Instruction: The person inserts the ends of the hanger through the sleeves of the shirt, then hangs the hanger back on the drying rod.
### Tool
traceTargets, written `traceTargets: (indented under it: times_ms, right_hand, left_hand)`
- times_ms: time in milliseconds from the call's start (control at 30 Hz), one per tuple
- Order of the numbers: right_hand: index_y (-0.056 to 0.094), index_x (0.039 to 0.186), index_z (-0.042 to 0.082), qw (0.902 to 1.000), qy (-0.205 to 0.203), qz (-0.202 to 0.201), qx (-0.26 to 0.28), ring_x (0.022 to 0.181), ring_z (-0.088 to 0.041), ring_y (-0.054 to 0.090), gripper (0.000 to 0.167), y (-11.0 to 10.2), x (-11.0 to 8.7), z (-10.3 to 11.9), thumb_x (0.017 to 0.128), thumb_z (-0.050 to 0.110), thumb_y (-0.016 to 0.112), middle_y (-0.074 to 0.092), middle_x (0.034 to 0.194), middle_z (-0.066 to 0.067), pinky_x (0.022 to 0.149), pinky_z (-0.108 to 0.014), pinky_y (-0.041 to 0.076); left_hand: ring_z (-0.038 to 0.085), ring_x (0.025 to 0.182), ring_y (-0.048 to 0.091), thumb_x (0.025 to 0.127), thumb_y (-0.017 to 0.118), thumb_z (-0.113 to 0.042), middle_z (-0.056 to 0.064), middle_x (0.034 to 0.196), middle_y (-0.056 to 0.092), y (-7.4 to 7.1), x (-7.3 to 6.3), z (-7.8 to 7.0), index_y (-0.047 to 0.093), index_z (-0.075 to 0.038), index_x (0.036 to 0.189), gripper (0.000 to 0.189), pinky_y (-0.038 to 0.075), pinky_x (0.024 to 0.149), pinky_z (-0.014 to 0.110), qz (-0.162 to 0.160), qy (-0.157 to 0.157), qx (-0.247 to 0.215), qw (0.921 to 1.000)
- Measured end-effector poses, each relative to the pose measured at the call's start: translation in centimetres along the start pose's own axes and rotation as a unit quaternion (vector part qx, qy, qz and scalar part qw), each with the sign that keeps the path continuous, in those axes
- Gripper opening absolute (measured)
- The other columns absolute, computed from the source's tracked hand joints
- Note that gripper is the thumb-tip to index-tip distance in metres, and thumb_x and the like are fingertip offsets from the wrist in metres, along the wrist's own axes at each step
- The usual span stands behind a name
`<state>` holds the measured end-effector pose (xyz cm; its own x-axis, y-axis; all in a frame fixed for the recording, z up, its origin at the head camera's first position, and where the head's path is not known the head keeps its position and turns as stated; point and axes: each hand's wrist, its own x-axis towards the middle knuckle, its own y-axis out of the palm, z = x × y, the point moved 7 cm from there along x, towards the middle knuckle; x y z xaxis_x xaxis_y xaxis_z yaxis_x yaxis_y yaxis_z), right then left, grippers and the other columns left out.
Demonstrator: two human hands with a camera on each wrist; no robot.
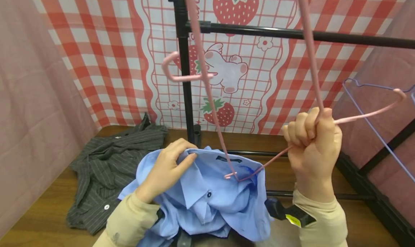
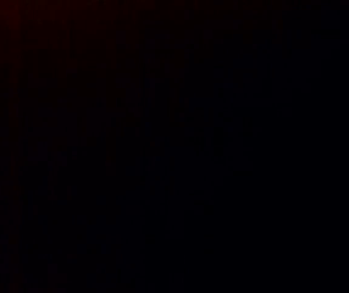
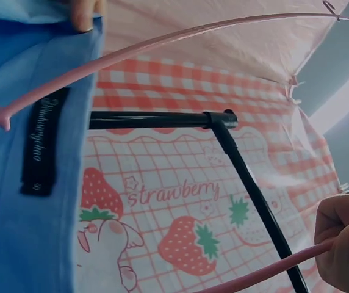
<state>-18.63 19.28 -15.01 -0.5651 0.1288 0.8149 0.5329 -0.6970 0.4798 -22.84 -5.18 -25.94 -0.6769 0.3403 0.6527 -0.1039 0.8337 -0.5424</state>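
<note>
A light blue button shirt [image 1: 223, 207] is bunched in front of me, its collar standing up round the neck opening. My left hand [image 1: 166, 167] pinches the collar's left edge, with the thumb at the rim; one fingertip [image 3: 84, 17] shows there in the right wrist view. My right hand [image 1: 312, 146] grips a pink clothes hanger [image 1: 212, 99], raised at the right. The hanger's lower end dips into the shirt's neck opening, in front of the dark collar label [image 3: 43, 143]. The left wrist view is almost wholly black.
A dark pinstriped shirt [image 1: 113, 160] lies crumpled on the wooden table [image 1: 35, 211] at the left. Behind the shirt stands a black rack [image 1: 259, 31]. A blue-purple hanger [image 1: 373, 126] hangs at the right. A strawberry-print cloth [image 1: 155, 59] covers the back.
</note>
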Motion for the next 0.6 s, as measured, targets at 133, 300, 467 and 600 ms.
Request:
traceTargets:
  times_ms: [133,300,467,600]
  right_hand:
    - [0.025,0.055,0.001,0.9992,-0.015,0.033,-0.014,0.04,-0.011,0.022,0.044,0.5,-0.2,-0.6,0.095,0.01,0.041,0.023,0.05,-0.002,0.038,-0.022,0.015]
    - [0.027,0.056,0.0,0.9962,-0.013,0.078,-0.035,0.04,-0.011,0.022,0.039,0.9,-0.7,-2.3,0.092,0.003,0.041,0.023,0.049,-0.003,0.038,-0.022,0.015]
    - [0.031,0.055,0.002,0.9812,-0.001,0.092,-0.17,0.042,-0.011,0.025,0.037,-1.7,-1.5,-4.8,0.091,-0.003,0.04,0.028,0.05,-0.001,0.039,-0.022,0.018]
    - [0.036,0.055,0.002,0.9701,0.006,0.095,-0.223,0.043,-0.012,0.028,0.036,-4.3,-2.0,-6.3,0.089,-0.008,0.037,0.032,0.05,-0.002,0.04,-0.021,0.019]
  left_hand:
    - [0.008,0.089,0.053,0.09,0.057,-0.02,-0.009,0.098,0.059,-0.3,-0.1,-0.8,0.063,-0.019,0.099,0.011,0.042,0.075,0.029,-0.004,0.03,-0.002,0.9996]
    - [0.012,0.093,0.055,0.087,0.06,-0.014,-0.003,0.098,0.061,-0.5,-0.2,-1.6,0.064,-0.013,0.099,0.012,0.043,0.081,0.032,-0.013,0.057,-0.006,0.9983]
    - [0.013,0.095,0.055,0.086,0.061,-0.011,-0.003,0.098,0.062,-1.3,-0.1,-1.9,0.064,-0.014,0.098,0.013,0.042,0.081,0.03,-0.038,0.062,-0.038,0.9966]
    - [0.012,0.094,0.056,0.084,0.063,-0.009,-0.002,0.095,0.062,-2.0,0.0,-2.2,0.065,-0.014,0.097,0.014,0.043,0.082,0.027,-0.063,0.073,-0.045,0.9943]
